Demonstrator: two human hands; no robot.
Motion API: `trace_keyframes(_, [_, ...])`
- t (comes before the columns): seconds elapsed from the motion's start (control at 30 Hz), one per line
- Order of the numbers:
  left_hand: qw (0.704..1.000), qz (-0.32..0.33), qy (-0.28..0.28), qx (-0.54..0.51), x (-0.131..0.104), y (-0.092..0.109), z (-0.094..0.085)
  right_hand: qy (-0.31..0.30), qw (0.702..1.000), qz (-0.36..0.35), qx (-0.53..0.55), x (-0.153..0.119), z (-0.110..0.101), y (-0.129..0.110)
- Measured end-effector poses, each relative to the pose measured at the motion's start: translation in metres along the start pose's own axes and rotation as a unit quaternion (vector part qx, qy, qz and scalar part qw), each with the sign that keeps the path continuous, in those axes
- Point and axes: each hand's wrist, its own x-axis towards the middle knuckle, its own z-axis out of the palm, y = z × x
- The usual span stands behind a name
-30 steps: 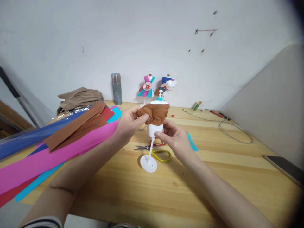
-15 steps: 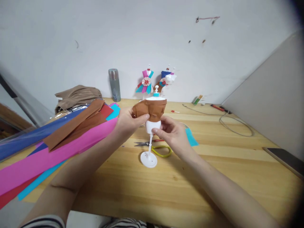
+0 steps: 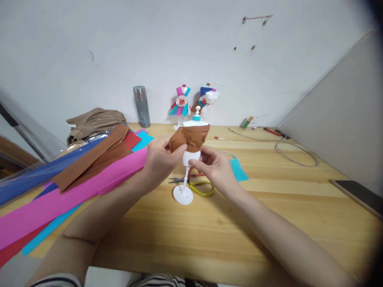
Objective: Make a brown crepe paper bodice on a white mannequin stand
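The left hand (image 3: pixel 160 158) is nearly closed, thumb laid over the front of the brown cloth (image 3: pixel 196 137) and fingers bent behind its left edge, pinching it. The right hand (image 3: pixel 218 166) is half curled, thumb and fingertips gripping the bare white lower part of a small dress form (image 3: pixel 187 158). The form leans slightly between the two hands, over the middle of the wooden table (image 3: pixel 257 227), with the cloth wrapped around its chest; whether its round base (image 3: pixel 183 195) touches the wood, I cannot tell. Just behind its stem lie yellow-handled scissors (image 3: pixel 206 193), and beyond the right hand's wrist lies a turquoise scrap (image 3: pixel 239 170). Farther back, near the wall, stand a metal flask (image 3: pixel 141 107) and a form dressed in coloured strips with a rosette (image 3: pixel 181 101).
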Motion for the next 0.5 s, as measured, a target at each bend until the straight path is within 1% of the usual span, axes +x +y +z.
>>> trace_keyframes(0.1, [0.992, 0.074, 0.024, 0.103, -0.0040, 0.0020, -0.0014, -0.004, 1.000, 0.004, 0.001, 0.0006, 0.0001, -0.0001])
trace_keyframes(0.2, [0.985, 0.101, 0.027, 0.135, -0.0051, 0.0048, -0.0027, 0.000, 1.000, 0.004, -0.005, 0.0001, 0.0004, -0.0007])
trace_keyframes(0.3, [0.991, 0.075, 0.028, 0.104, -0.0025, 0.0054, -0.0032, 0.003, 1.000, 0.007, -0.003, -0.0010, 0.0008, -0.0013])
trace_keyframes(0.43, [1.000, -0.011, -0.013, 0.001, 0.0020, 0.0012, -0.0022, -0.004, 1.000, 0.002, -0.002, -0.0017, 0.0011, -0.0013])
trace_keyframes(0.5, [0.999, -0.038, -0.020, -0.022, 0.0028, -0.0009, -0.0014, -0.006, 1.000, -0.002, -0.008, -0.0016, 0.0012, -0.0011])
